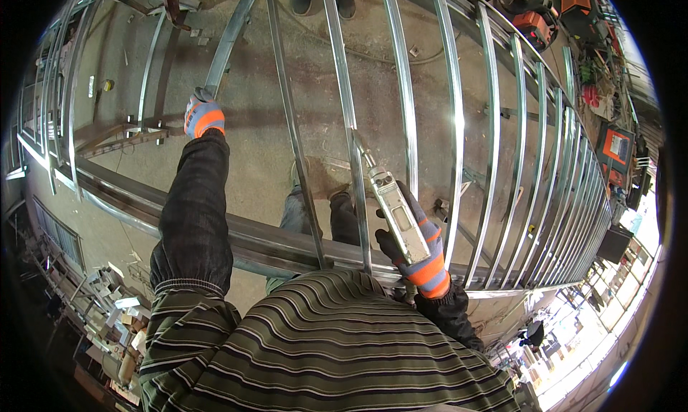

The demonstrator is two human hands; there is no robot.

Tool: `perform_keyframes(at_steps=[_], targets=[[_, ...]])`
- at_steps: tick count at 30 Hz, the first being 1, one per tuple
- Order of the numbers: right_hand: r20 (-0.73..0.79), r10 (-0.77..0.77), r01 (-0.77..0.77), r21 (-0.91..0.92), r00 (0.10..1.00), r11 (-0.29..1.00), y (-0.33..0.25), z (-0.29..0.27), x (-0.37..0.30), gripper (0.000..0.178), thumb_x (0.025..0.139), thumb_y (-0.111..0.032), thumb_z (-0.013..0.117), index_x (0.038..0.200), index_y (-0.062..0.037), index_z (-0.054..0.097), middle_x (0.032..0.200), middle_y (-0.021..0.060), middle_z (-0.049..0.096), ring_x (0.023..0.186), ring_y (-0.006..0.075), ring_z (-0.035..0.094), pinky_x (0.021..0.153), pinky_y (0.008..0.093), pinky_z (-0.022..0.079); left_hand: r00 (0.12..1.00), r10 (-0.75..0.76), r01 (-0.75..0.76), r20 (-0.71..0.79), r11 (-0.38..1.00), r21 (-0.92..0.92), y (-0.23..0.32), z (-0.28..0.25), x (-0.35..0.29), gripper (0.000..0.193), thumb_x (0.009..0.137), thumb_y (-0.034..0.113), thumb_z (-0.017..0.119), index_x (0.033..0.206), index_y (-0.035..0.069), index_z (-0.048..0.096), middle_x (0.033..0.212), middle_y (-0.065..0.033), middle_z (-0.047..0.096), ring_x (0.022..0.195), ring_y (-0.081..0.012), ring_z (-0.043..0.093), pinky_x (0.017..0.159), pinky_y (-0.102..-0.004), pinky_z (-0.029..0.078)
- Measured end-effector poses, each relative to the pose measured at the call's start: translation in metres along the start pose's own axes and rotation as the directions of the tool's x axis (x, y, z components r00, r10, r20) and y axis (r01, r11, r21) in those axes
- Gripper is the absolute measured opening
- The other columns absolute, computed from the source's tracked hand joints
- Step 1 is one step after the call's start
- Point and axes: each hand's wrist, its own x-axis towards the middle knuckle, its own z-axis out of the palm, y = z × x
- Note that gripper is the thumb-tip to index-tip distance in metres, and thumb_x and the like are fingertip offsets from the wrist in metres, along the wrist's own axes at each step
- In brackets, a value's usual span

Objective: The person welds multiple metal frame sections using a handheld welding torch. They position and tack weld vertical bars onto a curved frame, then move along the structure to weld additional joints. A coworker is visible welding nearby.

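Note:
My left hand, in a grey and orange glove, is closed around the lower end of a shiny metal bar. My right hand, gloved alike, grips a handheld welding gun with a pale, boxy body. The gun's narrow nozzle points up and left, its tip at or very near the side of an upright metal bar; whether they touch I cannot tell. Fingers of the right hand are partly hidden behind the gun. Another upright bar stands between my two hands.
Several parallel bars continue to the right in a long frame, whose near rail crosses before my body. A person's feet stand beyond the bars. Orange and black machines sit at the right; boxes lie at lower left.

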Motion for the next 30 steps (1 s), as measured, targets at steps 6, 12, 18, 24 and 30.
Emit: perform_keyframes(at_steps=[6,12,18,24,30], targets=[[0.027,0.042,-0.042,0.010,0.999,0.999,0.0022,-0.0013,-0.0026,0.077,0.088,-0.017,0.076,0.153,0.0017,0.038,0.126,0.0186,0.069,0.106,0.0333,0.070,0.086,0.0376,0.056,1.000,0.001,-0.001,0.016,1.000,0.002,0.0010,-0.0011,-0.0027,0.058,0.106,0.051,0.035,0.097,0.006,0.071,0.097,-0.0199,0.073,0.093,-0.0412,0.070,0.080,-0.0521,0.055],[0.005,-0.032,0.032,-0.043,0.999,0.999,0.0029,-0.0005,-0.0003,0.074,0.090,-0.018,0.074,0.152,0.0028,0.038,0.122,0.0201,0.070,0.099,0.0367,0.072,0.082,0.0371,0.057,0.999,-0.031,0.030,0.038,0.999,0.012,0.0054,-0.0058,-0.0055,0.057,0.106,0.050,0.034,0.102,0.006,0.070,0.101,-0.0192,0.073,0.096,-0.0404,0.070,0.083,-0.0523,0.054],[-0.001,-0.042,0.042,-0.027,0.999,0.999,0.0073,0.0005,-0.0010,0.076,0.090,-0.020,0.074,0.152,0.0031,0.038,0.123,0.0216,0.070,0.099,0.0379,0.072,0.082,0.0383,0.057,0.999,-0.024,0.024,0.046,1.000,0.012,0.0056,-0.0083,-0.0060,0.056,0.107,0.048,0.035,0.104,0.005,0.070,0.102,-0.0199,0.073,0.097,-0.0401,0.070,0.084,-0.0508,0.054],[0.004,-0.048,0.048,-0.045,0.999,0.998,0.0073,0.0002,-0.0006,0.077,0.089,-0.020,0.075,0.153,0.0028,0.037,0.125,0.0213,0.069,0.101,0.0368,0.072,0.084,0.0379,0.057,0.999,-0.017,0.016,0.036,1.000,0.017,0.0057,-0.0074,-0.0057,0.056,0.107,0.048,0.035,0.103,0.005,0.070,0.102,-0.0195,0.074,0.096,-0.0398,0.071,0.083,-0.0503,0.055],[0.010,-0.056,0.057,-0.020,0.998,0.998,0.0054,-0.0008,0.0001,0.079,0.089,-0.020,0.075,0.153,0.0034,0.036,0.131,0.0212,0.066,0.112,0.0363,0.069,0.092,0.0374,0.055,0.999,-0.020,0.019,0.028,0.999,0.029,0.0055,-0.0066,-0.0064,0.056,0.107,0.049,0.035,0.103,0.005,0.070,0.101,-0.0187,0.074,0.096,-0.0396,0.071,0.083,-0.0505,0.055]])
